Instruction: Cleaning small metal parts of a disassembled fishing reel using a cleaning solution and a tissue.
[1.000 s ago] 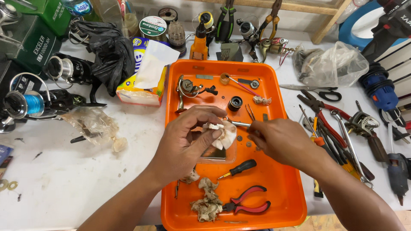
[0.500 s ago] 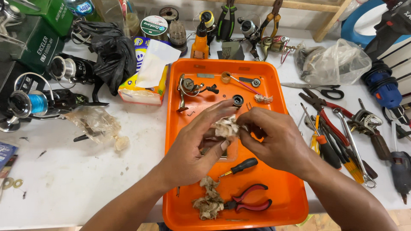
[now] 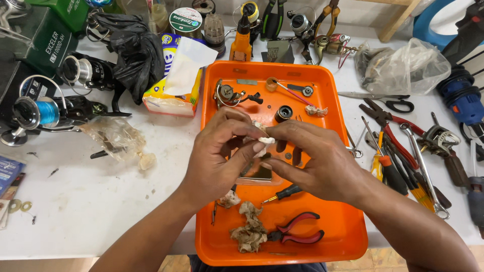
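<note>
Hands (image 3: 272, 151), two, on one tissue (image 3: 262, 136)

At the centre of the frame, the left hand (image 3: 219, 151) and right hand (image 3: 317, 161) close over a small crumpled white tissue wad (image 3: 263, 137), so only a corner shows, and whatever it wraps is hidden. Their fingers (image 3: 252, 148) also cover part of the clear rectangular piece (image 3: 259, 174) on the orange plastic tray (image 3: 348, 236). At the right edge, the blue power tool (image 3: 461, 98) is cut off; at the upper left, so is the dark green box (image 3: 35, 40).
</note>
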